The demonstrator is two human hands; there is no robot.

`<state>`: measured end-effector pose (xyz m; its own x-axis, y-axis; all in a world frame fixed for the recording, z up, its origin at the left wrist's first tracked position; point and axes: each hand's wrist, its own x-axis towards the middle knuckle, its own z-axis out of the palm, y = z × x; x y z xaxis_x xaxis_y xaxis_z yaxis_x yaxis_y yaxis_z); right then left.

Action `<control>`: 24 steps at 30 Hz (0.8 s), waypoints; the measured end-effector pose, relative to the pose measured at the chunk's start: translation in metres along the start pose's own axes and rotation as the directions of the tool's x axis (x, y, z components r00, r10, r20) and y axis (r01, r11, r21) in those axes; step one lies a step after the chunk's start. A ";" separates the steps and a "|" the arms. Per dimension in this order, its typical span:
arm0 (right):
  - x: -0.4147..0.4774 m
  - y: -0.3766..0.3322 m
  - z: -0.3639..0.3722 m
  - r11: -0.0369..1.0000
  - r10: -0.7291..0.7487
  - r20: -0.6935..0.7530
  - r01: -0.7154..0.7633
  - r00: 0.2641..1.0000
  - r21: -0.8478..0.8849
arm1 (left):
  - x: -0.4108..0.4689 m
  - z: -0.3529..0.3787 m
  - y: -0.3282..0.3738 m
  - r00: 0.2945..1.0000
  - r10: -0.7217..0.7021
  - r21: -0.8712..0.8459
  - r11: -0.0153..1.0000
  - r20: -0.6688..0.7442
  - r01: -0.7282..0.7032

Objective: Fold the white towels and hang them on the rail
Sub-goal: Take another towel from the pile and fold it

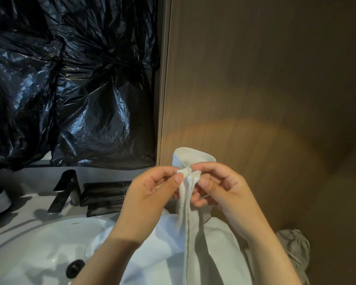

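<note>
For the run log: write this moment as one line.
phase: folding | left hand: pinches white towel top edge | right hand: pinches same edge | towel hangs down, lower part over sink edge

towel (pixel 194 255) btm cut off at frame edge, sink (pixel 39 243) part-hidden by towel

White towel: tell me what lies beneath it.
The white towel drapes over the sink on its right. The black drain shows left; whatever lies beneath the cloth is covered.

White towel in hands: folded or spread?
Bunched, not folded: left hand and right hand pinch the white cloth towel at its gathered top; rest hangs creased.
</note>
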<state>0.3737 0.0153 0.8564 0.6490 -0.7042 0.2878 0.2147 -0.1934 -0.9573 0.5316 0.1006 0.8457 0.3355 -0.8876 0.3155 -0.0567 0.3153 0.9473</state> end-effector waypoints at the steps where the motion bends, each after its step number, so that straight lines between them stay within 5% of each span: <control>1: 0.001 0.000 0.001 1.000 -0.002 -0.011 0.002 1.000 -0.016 | 0.000 0.000 0.000 1.000 -0.007 -0.014 1.000 0.002 0.007; 13: 0.000 -0.001 0.006 0.995 -0.040 -0.030 0.038 0.999 -0.091 | -0.002 -0.005 0.004 0.995 -0.062 -0.021 0.998 0.080 0.064; 24: 0.001 0.002 0.010 0.993 -0.050 -0.051 0.044 0.997 -0.112 | -0.004 -0.002 0.002 1.000 0.003 0.085 0.996 0.006 -0.004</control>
<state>0.3823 0.0209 0.8551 0.5994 -0.7277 0.3335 0.1602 -0.2991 -0.9407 0.5324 0.1054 0.8460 0.3298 -0.8885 0.3190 -0.1377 0.2890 0.9474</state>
